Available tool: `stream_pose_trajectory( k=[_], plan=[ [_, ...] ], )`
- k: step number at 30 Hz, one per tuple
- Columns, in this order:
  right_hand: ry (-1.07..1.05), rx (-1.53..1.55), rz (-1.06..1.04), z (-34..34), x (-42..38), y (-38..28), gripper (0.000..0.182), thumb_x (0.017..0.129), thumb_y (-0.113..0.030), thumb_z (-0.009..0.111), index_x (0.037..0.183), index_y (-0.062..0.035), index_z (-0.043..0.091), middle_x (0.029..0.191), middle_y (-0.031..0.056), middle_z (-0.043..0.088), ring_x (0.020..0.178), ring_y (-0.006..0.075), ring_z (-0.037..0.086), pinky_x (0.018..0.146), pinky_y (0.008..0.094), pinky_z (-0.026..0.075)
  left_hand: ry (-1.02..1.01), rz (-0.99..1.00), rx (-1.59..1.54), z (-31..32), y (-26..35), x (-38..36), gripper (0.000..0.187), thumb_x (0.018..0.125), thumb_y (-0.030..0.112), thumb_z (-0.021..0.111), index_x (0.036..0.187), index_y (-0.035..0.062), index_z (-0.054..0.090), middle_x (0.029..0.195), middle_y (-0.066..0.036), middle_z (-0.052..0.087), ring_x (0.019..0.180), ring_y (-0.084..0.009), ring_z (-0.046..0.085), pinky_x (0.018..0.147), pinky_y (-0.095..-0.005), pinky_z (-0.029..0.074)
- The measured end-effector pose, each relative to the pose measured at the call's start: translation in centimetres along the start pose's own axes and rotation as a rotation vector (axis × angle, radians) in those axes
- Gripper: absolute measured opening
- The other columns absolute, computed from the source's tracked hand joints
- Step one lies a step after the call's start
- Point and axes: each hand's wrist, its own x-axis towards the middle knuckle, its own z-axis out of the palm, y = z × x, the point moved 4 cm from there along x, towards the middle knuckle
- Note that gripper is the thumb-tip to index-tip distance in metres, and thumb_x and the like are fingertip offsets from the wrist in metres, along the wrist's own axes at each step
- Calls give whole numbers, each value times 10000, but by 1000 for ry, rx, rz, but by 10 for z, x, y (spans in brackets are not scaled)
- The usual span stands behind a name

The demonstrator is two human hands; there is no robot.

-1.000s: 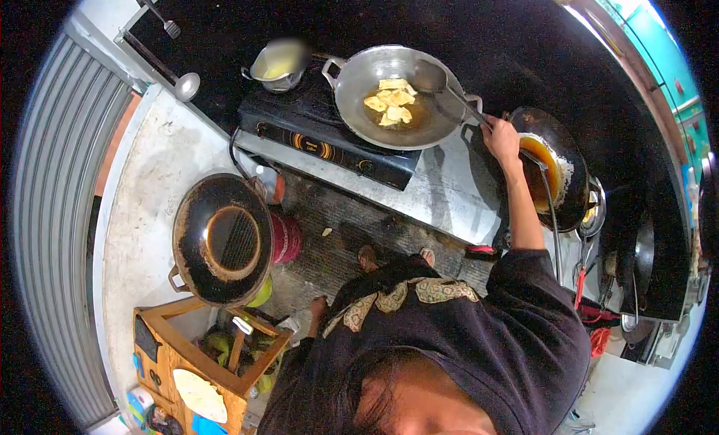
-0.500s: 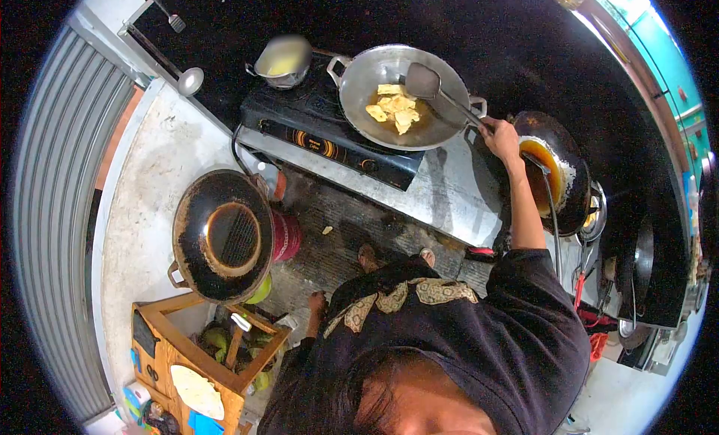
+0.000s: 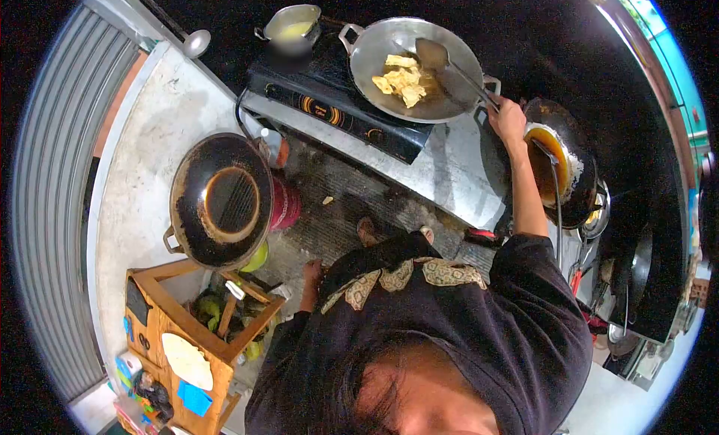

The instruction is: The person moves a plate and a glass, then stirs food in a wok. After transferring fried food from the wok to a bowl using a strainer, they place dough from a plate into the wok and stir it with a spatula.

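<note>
Here's the right hand (image 3: 508, 119), fingers closed around the spatula (image 3: 432, 55), its blade inside the silver wok (image 3: 367, 61) on the stove (image 3: 322, 109). The yellow food pieces (image 3: 401, 81) lie bunched in that wok, in a pool of oil (image 3: 436, 94), with the blade just beside them. And the left hand (image 3: 311, 272)? Hanging low by the hip, apart from everything on the desk (image 3: 449, 165); too small to tell whether its fingers are curled or straight.

Now the dangers! Nothing visibly braces the silver wok, so a hard shove of the spatula could shift or tilt it and slop the oil. A quick flip might splash that bare forearm. The knuckles are close to the wok's side handle, so a slip could mean touching metal that may be hot. And a careless swing back might knock the dark wok with brown liquid (image 3: 550, 119) just beside the arm.

Count them up: three woks, one silver and two dark, the other dark wok (image 3: 225, 154) well off to the left. One stove, one small pot (image 3: 290, 17) on it, one ladle (image 3: 197, 43). Food pieces? At least three; they overlap, so no exact tally.
</note>
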Motion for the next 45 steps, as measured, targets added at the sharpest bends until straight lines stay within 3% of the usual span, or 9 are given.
stream_pose_trajectory(
  k=[4,6,19,23,29,34,38,40,45],
  plan=[
    [15,9,6,29,27,-7,339,771,-157,605,1109,-166,634,871,197,641,814,359,623,712,447,495,2,530,151,0,-24,33,245,856,171,539,971,-23,633,652,-102,592,561,-183,586,475,-327,434],
    [28,2,-47,45,35,-16,361,759,-119,599,1115,-164,629,852,203,638,796,362,624,701,454,499,59,147,127,1,-18,21,224,858,156,542,991,8,646,639,-108,603,555,-190,580,479,-337,436],
    [6,-32,-230,62,-32,-22,518,757,13,532,1224,-208,559,875,175,554,797,329,589,697,408,501,573,-52,638,-10,25,-2,536,865,492,483,798,-7,668,682,-136,623,579,-303,554,598,-430,453],
    [-148,-12,-111,66,-54,-14,732,728,82,493,1374,-237,366,999,208,540,918,362,573,806,409,492,-54,83,182,-1,-6,32,411,873,403,525,903,5,625,814,-132,620,713,-259,578,619,-402,466],
    [6,84,-97,56,-74,-23,598,727,2,582,1299,-121,461,995,192,529,933,340,549,797,412,467,-275,90,30,22,52,32,315,873,287,533,1006,4,571,955,-127,576,834,-247,565,748,-394,446],
    [327,263,-254,-14,-128,-47,231,812,-247,612,696,-53,562,714,137,570,729,317,558,702,409,431,-555,248,39,75,107,12,289,873,190,539,1093,2,526,1073,-123,540,935,-236,554,855,-388,429],
    [246,639,-98,31,-263,-24,323,838,-151,558,1136,-102,443,694,159,557,554,329,571,518,438,482,-1038,823,374,161,137,-38,314,874,112,545,1162,1,491,1167,-119,511,1016,-228,545,941,-382,416],
    [-119,591,100,61,-342,2,471,800,-174,595,1217,-83,394,1190,233,452,928,378,565,709,451,504,-1241,711,360,223,134,-66,340,874,73,547,1197,0,473,1215,-118,496,1056,-224,540,984,-380,409],
    [-421,777,549,98,-526,76,722,693,-454,705,1225,-66,408,1249,207,475,1130,378,465,904,473,408,-1313,-346,311,372,107,-223,332,959,125,348,1246,-43,367,1256,-259,443,1188,-342,461,1047,-457,360]
  ],
)
